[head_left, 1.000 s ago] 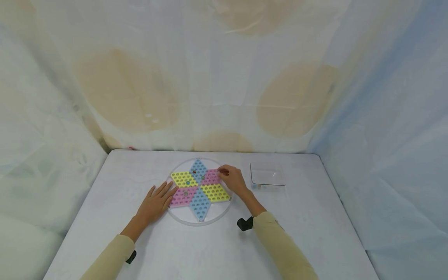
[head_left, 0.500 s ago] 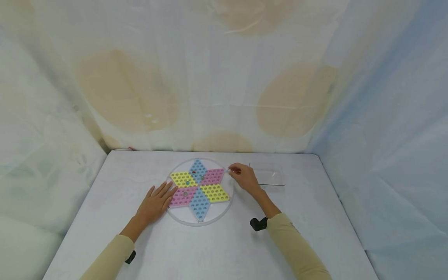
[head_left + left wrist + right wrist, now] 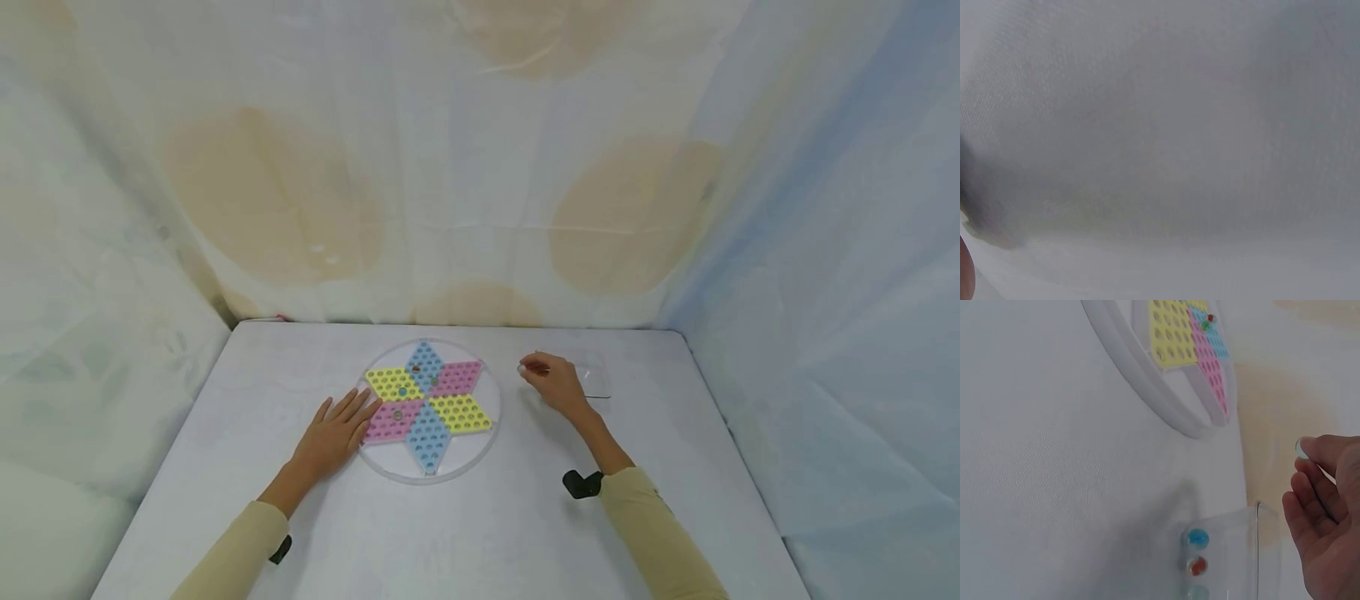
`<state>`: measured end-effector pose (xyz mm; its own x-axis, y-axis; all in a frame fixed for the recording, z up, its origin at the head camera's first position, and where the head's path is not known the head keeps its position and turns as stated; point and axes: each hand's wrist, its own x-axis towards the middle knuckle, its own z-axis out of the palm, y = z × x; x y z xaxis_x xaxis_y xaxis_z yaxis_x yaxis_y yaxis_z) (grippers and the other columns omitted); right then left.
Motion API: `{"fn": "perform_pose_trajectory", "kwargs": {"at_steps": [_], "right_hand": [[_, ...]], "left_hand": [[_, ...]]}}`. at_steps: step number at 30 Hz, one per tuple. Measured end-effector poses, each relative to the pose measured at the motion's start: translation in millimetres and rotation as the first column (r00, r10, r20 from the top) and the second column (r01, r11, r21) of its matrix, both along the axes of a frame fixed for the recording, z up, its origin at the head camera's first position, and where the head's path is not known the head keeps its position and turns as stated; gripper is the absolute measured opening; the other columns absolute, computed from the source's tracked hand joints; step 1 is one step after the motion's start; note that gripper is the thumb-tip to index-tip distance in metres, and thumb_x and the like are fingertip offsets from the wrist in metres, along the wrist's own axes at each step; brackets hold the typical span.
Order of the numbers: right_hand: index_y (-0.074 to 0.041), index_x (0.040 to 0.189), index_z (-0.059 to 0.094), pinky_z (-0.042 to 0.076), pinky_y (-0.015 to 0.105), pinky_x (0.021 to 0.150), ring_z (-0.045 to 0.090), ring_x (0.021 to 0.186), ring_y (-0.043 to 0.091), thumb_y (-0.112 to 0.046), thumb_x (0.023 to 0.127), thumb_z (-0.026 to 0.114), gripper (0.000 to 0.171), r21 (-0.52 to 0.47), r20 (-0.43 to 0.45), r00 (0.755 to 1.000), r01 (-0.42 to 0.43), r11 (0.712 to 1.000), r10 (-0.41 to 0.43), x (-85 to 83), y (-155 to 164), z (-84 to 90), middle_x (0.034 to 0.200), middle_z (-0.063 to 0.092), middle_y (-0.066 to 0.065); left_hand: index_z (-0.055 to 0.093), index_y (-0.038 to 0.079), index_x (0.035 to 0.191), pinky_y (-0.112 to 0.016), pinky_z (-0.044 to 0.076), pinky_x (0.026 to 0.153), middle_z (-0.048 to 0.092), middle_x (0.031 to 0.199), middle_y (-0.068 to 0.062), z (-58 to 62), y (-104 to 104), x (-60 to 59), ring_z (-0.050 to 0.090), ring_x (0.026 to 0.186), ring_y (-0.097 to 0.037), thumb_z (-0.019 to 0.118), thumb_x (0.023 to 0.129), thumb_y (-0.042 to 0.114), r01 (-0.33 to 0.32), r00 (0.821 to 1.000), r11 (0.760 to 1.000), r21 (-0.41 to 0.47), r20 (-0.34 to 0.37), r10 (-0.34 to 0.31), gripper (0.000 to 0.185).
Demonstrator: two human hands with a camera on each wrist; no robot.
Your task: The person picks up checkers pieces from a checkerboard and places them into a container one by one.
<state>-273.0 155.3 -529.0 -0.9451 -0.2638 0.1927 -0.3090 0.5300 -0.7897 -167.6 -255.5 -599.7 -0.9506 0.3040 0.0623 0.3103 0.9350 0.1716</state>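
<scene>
- Clear glass marble (image 3: pixel 1302 448), pinched at the fingertips of the right hand (image 3: pixel 551 381), held above the near left corner of the transparent tray (image 3: pixel 592 375); seen also from the right wrist view, just over the tray wall (image 3: pixel 1259 537).
- Pastel star board (image 3: pixel 426 402), pink, yellow and blue lozenges inside a round clear rim, lying left of the tray, apart from it; a few marbles seated in its holes, among them a red one (image 3: pixel 416 367) on the far blue point.
- Left hand (image 3: pixel 335 433), flat on the white table (image 3: pixel 480 525), fingers straight and slightly spread, fingertips resting on the near left edge of the board.
- Blue marble (image 3: pixel 1197 537) and red marble (image 3: pixel 1196 565) lying at the tray's wall, with a paler one below them; inside or outside the wall, not to be told.
- Left wrist view: blurred grey surface only, nothing legible.
- Risk, as judged: a release before the pinch clears the wall likely to send the marble bouncing off the rim and rolling across the smooth table; a loosened pinch on so small and slick a sphere likely to drop it early.
- Further risk: any shift of the steadying left hand liable to jog the board and unseat the marbles in it.
</scene>
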Motion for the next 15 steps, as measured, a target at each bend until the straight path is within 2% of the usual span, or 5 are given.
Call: {"fn": "perform_pose_trajectory", "kwargs": {"at_steps": [7, 12, 15], "right_hand": [[-0.001, 0.106, 0.074, 0.055, 0.044, 0.085, 0.068, 0.095, 0.028, -0.007, 0.092, 0.071, 0.016, 0.015, 0.001, 0.999, 0.041, 0.999, -0.041, -3.1, 25.6, -7.0, 0.1, 0.072, 0.011], [0.001, 0.107, 0.073, 0.055, 0.047, 0.085, 0.067, 0.097, 0.03, -0.008, 0.092, 0.072, 0.017, 0.041, -0.001, 0.999, 0.036, 0.998, -0.036, -3.4, 36.7, -10.7, 0.102, 0.072, 0.013], [0.0, 0.107, 0.074, 0.055, 0.046, 0.085, 0.067, 0.097, 0.03, -0.01, 0.092, 0.072, 0.019, 0.071, 0.027, 0.999, 0.036, 0.997, -0.038, -3.2, 41.4, -12.3, 0.103, 0.073, 0.013]], "left_hand": [[0.037, 0.017, 0.156, -0.058, 0.009, 0.118, 0.027, 0.162, -0.01, 0.9, 1.2, -0.6, 0.018, 0.15, -0.032, 0.042, 0.107, 0.034, 0.0, 1.0, 1.0, 0.01, 0.011, 0.0, 0.052], [0.038, 0.017, 0.156, -0.058, 0.01, 0.118, 0.028, 0.162, -0.01, 2.1, 1.1, 0.7, 0.019, 0.149, -0.033, 0.042, 0.107, 0.033, -0.002, 1.0, 1.0, 0.011, 0.004, 0.002, 0.052], [0.039, 0.017, 0.155, -0.058, 0.01, 0.118, 0.028, 0.162, -0.01, 3.0, 1.4, 0.9, 0.019, 0.149, -0.033, 0.043, 0.107, 0.033, -0.002, 1.0, 1.0, 0.015, 0.004, 0.002, 0.051]]}}
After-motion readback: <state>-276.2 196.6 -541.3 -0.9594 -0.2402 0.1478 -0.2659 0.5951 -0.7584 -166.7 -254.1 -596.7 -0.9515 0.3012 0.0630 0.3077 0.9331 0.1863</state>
